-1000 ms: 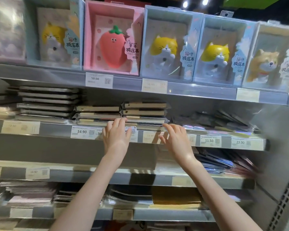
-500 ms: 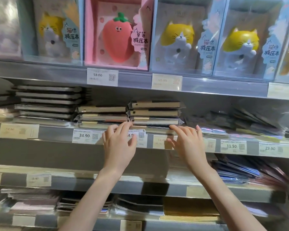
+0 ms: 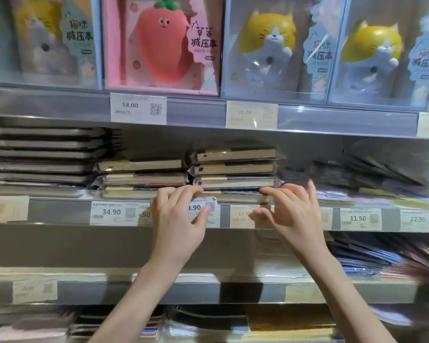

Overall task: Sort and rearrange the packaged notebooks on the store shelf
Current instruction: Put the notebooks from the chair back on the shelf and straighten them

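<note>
Left hand (image 3: 177, 220): fingers bent over the shelf edge (image 3: 60, 214), tips touching the bottom notebook (image 3: 233, 194) of the right stack (image 3: 234, 169); thumb rests on a price tag (image 3: 203, 214). Right hand (image 3: 292, 214): fingers extended and slightly spread, tips on the same notebook's right end. Whether either hand actually grips it cannot be told.

Against the earlier frames, both hands sit closer together on that stack, and the view has closed in.

The notebook's front is largely hidden behind the shelf lip. Lower shelves are blurred.
</note>
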A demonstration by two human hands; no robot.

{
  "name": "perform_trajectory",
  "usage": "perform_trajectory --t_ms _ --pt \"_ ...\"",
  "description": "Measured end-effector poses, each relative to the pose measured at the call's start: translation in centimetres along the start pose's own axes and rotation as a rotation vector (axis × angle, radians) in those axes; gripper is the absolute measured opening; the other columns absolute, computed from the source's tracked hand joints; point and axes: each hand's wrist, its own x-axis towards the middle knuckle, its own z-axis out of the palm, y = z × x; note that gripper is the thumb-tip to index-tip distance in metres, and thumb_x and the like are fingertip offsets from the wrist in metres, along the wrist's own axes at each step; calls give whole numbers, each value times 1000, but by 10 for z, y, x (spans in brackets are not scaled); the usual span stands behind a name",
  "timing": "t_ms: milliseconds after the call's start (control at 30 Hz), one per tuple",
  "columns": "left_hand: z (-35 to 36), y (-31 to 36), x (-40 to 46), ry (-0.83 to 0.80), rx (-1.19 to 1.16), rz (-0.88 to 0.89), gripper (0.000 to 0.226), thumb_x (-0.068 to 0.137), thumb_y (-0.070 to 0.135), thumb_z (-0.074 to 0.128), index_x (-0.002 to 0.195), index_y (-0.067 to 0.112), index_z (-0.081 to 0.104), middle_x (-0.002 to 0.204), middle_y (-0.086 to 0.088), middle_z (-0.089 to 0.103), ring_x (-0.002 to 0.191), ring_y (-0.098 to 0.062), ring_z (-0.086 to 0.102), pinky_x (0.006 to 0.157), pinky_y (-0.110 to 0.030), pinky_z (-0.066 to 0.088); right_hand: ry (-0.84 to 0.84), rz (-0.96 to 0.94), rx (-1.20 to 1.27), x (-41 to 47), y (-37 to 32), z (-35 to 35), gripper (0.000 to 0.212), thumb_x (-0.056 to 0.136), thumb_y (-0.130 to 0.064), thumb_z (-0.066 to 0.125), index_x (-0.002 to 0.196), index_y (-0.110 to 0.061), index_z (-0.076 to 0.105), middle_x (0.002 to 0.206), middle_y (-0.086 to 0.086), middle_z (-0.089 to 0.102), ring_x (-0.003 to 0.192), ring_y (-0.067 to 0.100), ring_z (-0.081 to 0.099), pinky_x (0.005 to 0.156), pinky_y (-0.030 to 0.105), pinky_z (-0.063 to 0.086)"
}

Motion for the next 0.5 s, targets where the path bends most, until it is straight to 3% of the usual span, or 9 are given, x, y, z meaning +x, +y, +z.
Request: perform_trajectory --t_ms 167,300,500 --pt "2 8 0 -39 -54 2 32 79 37 57 108 24 62 99 13 63 97 -8 37 87 -29 33 4 80 48 1 -2 1 69 82 -72 31 102 -17 66 91 0 66 100 22 55 111 54 15" --pt "6 7 2 -22 -99 -28 22 80 30 65 100 22 61 95 8 58 95 -9 34 86 -32 35 11 117 121 2 -6 3 65 76 -71 43 97 -13 65 87 1 65 98 25 53 110 51 15" --pt "3 6 1 -10 -147 -41 18 81 19 68 97 19 59 93 12 53 93 -2 30 80 -16 23 30 126 106 -2 -7 8 55 74 -59 55 96 -9 63 83 3 63 89 26 55 112 50 18"
